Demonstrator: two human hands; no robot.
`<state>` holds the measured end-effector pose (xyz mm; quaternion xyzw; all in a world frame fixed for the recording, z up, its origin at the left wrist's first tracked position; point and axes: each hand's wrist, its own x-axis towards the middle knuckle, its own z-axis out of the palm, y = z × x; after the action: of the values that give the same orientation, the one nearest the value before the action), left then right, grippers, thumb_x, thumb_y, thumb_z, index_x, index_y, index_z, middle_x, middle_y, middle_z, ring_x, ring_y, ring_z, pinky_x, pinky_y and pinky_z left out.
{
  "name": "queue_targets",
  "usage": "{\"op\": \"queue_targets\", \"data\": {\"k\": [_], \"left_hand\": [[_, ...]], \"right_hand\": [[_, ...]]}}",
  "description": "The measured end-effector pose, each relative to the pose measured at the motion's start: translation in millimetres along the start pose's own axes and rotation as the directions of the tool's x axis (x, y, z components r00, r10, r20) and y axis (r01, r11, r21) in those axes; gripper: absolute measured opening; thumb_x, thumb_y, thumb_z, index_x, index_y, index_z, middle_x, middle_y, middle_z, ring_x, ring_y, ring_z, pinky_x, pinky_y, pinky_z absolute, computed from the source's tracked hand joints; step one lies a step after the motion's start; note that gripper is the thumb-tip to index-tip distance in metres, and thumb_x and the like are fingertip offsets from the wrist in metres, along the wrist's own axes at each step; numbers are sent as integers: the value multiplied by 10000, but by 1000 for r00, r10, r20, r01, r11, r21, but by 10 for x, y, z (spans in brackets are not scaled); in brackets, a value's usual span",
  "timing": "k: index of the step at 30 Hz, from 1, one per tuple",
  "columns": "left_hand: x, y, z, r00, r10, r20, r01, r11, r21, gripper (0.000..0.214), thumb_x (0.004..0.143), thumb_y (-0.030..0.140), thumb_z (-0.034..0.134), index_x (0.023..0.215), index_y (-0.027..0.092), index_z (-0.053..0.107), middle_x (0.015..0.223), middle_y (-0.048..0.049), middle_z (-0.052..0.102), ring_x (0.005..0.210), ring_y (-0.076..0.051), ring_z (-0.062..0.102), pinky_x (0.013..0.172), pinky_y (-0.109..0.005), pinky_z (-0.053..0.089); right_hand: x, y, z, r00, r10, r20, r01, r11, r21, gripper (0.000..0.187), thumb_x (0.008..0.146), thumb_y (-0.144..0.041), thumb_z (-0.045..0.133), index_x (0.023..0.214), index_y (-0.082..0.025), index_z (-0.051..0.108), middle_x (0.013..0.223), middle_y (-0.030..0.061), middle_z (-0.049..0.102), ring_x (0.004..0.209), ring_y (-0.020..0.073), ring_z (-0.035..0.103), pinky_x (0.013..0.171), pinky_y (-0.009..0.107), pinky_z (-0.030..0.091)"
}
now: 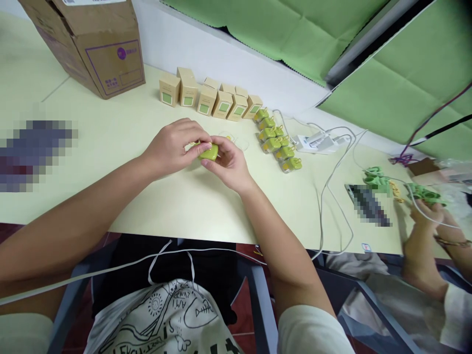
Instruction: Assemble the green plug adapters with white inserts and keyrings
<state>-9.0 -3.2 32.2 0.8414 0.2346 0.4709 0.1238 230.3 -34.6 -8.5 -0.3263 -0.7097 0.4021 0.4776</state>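
Observation:
Both my hands meet over the pale table point(110, 142) around one small green gadget point(208, 151). My left hand point(173, 146) covers it from above and the left, fingers curled on its top. My right hand point(228, 164) pinches it from the right and below. Just behind it lies a clear plastic wrapper point(239, 142). A double row of several similar green gadgets with yellow rings point(278, 142) lies to the right. Several small tan boxes with green labels point(210, 98) stand in a line behind.
A large cardboard carton point(96, 44) stands at the back left. White charger blocks and cables point(320, 142) trail across the right side. At the far right another person's hands point(427, 216) handle green parts. A white cord crosses my lap.

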Motion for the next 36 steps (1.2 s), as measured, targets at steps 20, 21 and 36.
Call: {"op": "queue_targets", "data": {"k": [20, 21, 36], "left_hand": [[-6, 41, 4, 1000, -17, 9, 17, 999, -49, 232, 1174, 445, 684, 1139, 276, 839, 1156, -86, 832, 1099, -306, 815, 1048, -544, 681], [-7, 65, -5, 999, -51, 17, 52, 997, -55, 250, 1183, 464, 684, 1140, 273, 840, 1160, -91, 831, 1105, -306, 813, 1057, -544, 684], [-16, -22, 1, 964, -265, 17, 262, 940, -218, 270, 1200, 501, 709, 1141, 242, 757, 1164, -106, 842, 1077, -255, 807, 934, -423, 692]], "right_hand": [[-34, -128, 35, 994, -47, -99, 34, 991, -132, 748, 980, -767, 950, 1567, -359, 730, 1598, 110, 802, 1526, 350, 772, 1287, 591, 716], [-35, -160, 38, 994, -27, -103, 11, 989, -149, 746, 972, -764, 958, 1559, -359, 737, 1599, 112, 803, 1535, 354, 769, 1291, 593, 715], [-27, -73, -16, 985, 63, -159, -87, 986, -143, 918, 880, -872, 1007, 1595, -360, 745, 1536, 115, 828, 1388, 357, 819, 1195, 584, 764]]}}
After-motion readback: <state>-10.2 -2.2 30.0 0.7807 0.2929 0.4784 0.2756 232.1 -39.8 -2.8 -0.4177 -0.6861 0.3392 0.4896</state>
